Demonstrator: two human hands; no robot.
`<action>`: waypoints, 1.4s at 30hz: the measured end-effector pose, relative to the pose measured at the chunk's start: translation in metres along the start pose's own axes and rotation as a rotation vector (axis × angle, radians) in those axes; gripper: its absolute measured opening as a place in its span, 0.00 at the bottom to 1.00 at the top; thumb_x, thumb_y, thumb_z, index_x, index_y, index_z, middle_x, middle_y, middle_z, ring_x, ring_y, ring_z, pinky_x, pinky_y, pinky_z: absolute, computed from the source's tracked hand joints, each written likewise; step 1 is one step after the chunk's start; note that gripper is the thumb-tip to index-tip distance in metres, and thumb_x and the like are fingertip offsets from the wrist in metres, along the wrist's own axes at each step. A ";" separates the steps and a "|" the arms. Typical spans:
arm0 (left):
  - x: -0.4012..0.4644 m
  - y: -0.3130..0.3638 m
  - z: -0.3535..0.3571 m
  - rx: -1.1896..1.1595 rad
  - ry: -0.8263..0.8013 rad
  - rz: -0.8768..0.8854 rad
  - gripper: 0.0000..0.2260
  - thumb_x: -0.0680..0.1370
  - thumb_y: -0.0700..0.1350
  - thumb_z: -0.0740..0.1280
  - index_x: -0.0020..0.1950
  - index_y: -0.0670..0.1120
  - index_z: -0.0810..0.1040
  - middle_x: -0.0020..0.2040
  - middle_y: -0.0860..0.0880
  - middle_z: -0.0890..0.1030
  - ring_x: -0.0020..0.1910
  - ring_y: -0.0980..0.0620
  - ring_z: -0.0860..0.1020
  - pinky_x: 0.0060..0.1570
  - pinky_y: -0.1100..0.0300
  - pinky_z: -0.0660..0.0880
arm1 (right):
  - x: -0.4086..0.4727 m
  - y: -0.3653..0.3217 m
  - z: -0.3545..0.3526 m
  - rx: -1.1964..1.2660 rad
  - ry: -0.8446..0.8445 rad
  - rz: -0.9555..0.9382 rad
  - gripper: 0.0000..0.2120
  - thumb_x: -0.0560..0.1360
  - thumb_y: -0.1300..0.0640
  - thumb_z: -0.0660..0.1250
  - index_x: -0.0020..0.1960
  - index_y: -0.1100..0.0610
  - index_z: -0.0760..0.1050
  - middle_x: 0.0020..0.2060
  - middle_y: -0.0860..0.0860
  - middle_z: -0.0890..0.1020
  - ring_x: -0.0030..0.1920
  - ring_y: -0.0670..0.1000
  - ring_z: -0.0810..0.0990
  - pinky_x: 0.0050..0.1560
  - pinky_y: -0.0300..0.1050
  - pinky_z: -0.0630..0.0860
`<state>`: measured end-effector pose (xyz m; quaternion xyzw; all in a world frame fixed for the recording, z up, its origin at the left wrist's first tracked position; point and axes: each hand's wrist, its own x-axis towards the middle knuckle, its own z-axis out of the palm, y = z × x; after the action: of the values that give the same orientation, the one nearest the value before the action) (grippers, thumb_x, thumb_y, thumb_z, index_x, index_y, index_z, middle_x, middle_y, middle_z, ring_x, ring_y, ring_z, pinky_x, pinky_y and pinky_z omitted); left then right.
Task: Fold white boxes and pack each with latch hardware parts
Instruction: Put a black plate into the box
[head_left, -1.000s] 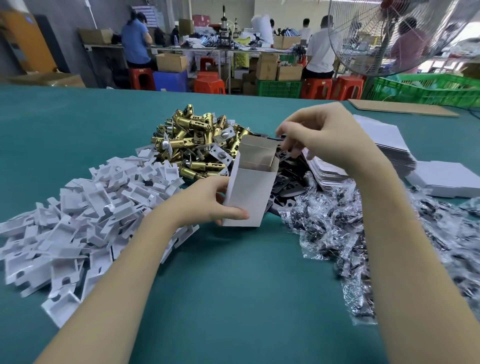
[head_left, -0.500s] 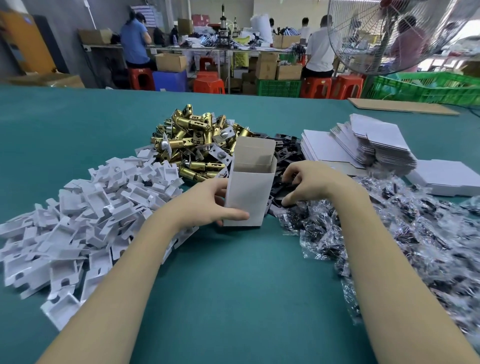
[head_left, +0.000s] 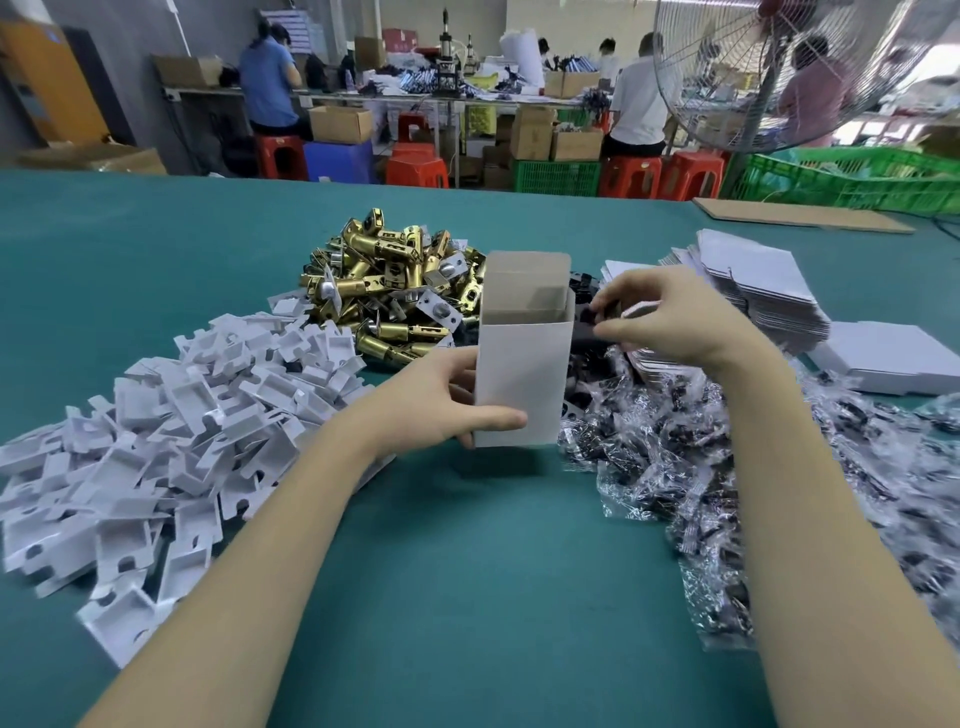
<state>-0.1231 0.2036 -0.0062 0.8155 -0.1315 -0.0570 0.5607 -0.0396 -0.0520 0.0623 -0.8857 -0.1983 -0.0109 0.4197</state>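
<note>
- A wide green table (head_left: 467, 597) fills the view from the near edge to a far edge where a workshop with seated people, red stools (head_left: 415, 166) and green crates (head_left: 852, 176) begins.
- A large standing fan (head_left: 769, 78) rises beyond the far right corner.
- A sprawling heap of white plastic pieces (head_left: 171, 431) covers the left side, reaching the left edge.
- A heap of clear bags holding dark parts (head_left: 753, 467) spreads across the right side, running off the right edge.
- A pile of brass latch bolts (head_left: 395, 291) sits at the centre, toward the far edge, touching the white heap.
- Stacks of flat white box blanks (head_left: 753, 280) lie far right, with folded white boxes (head_left: 893, 358) just beside them.
- A flat brown cardboard sheet (head_left: 800, 213) lies near the far right corner.
- An upright white box (head_left: 524, 374), top flap raised and open, stands in the centre between the heaps, in front of the brass pile.
- The left hand (head_left: 447, 400) grips the box's left side, thumb across its front face.
- The right hand (head_left: 670, 317), raised just right of the box's open top, pinches a small dark part (head_left: 589, 325) between its fingertips.
- Dark loose parts (head_left: 587, 395) lie behind and right of the box.
- Bare green surface lies open between the two forearms down to the near edge, and across the far left.
</note>
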 end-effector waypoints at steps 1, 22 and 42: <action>0.000 -0.001 0.003 -0.012 -0.011 0.001 0.19 0.75 0.47 0.78 0.63 0.59 0.79 0.53 0.53 0.86 0.46 0.52 0.84 0.39 0.59 0.80 | -0.001 -0.001 -0.003 0.099 0.024 -0.010 0.10 0.73 0.68 0.75 0.50 0.56 0.82 0.42 0.53 0.84 0.39 0.49 0.82 0.41 0.40 0.82; -0.004 -0.010 0.022 -0.117 -0.030 -0.004 0.16 0.73 0.50 0.78 0.56 0.67 0.81 0.54 0.56 0.86 0.48 0.58 0.83 0.39 0.63 0.79 | -0.022 -0.064 -0.022 0.025 -0.121 -0.293 0.06 0.71 0.59 0.79 0.44 0.49 0.86 0.42 0.50 0.87 0.45 0.48 0.87 0.55 0.49 0.84; -0.007 -0.009 0.021 -0.162 -0.009 -0.006 0.10 0.75 0.48 0.77 0.54 0.61 0.84 0.53 0.55 0.87 0.44 0.54 0.82 0.36 0.64 0.77 | -0.006 -0.060 0.018 -0.320 -0.150 -0.265 0.04 0.78 0.51 0.74 0.45 0.44 0.86 0.38 0.36 0.85 0.40 0.29 0.79 0.35 0.20 0.68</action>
<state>-0.1337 0.1898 -0.0221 0.7675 -0.1266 -0.0728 0.6242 -0.0693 -0.0065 0.0940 -0.9056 -0.3393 -0.0313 0.2526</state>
